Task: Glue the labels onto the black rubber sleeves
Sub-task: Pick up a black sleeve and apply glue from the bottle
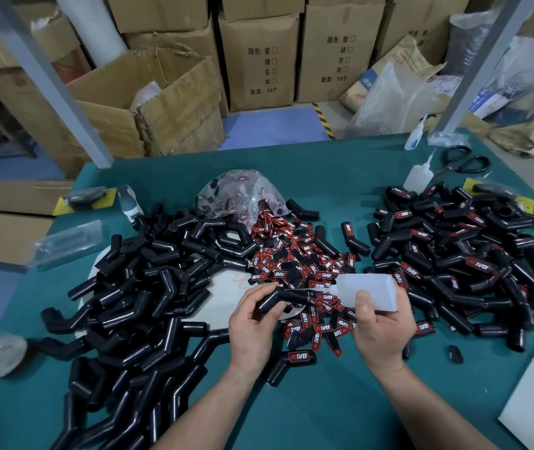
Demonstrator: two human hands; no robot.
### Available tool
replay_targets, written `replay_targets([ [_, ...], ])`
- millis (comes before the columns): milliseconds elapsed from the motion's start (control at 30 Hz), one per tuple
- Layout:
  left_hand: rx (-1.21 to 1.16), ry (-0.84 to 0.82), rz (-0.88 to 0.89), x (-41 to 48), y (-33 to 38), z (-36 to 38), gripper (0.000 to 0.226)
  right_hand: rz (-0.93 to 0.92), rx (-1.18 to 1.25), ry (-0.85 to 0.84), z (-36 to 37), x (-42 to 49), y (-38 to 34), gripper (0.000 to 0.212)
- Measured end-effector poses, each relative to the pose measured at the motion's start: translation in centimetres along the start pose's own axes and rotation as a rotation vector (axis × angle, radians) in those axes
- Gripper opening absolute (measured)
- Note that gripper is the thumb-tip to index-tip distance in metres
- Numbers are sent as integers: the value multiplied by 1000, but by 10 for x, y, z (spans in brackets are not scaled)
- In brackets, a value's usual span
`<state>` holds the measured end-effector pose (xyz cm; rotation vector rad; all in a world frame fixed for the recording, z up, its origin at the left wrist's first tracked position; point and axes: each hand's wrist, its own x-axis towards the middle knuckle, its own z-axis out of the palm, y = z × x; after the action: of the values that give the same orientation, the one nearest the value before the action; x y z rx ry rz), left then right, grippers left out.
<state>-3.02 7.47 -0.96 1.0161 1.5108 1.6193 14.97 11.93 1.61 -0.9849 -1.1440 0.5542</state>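
A: Step?

B: Glue going on. My left hand [252, 323] holds one bent black sleeve [286, 298] just above the label heap [304, 261], fingers curled round its lower leg, thumb on top. My right hand [379, 323] grips the glue bottle [368, 292], thumb pressed on its side, other fingers wrapped behind. The nozzle points left at the sleeve's upper leg. Can't tell if the tip touches.

A: Doing it well?

B: I'd say light squeeze and a small bead on the flat run of the leg, away from the bend and the open end. Hold the sleeve level so nothing runs. Keep the tip clear of the loose labels underneath, or they'll stick together.

A: Where do done ones sit?

B: In the labelled pile [454, 254] on my right. The bare pile [149, 287] is on my left, on the green table [324, 401].

A: Text?

B: The labels read "TAPER", white on red and black, with a smaller red prefix I can't read. The cartons [259, 60] behind are printed 颜色 紫, 绿, 左, 右, 数量 10个 with checkboxes. On the left one, 左 looks ticked.
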Motion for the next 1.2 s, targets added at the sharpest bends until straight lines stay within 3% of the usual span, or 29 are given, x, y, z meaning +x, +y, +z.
replay_targets([
  [333,-13,2,-3,0,3,1,54,-25,32,-6,0,2,-2,17],
  [567,-2,6,3,-1,2,0,54,-34,-15,-18,-1,1,-2,28],
  [867,0,-12,-2,0,0,0,43,-30,-9,-17,0,1,-1,24],
  [1000,9,-2,-1,0,1,-1,46,-61,-10,-37,-1,1,3,10],
  [1100,8,1,-6,0,2,0,53,-61,-15,-19,0,3,2,23],
  [1200,18,3,4,0,2,0,54,-81,3,-41,0,3,-2,15],
])
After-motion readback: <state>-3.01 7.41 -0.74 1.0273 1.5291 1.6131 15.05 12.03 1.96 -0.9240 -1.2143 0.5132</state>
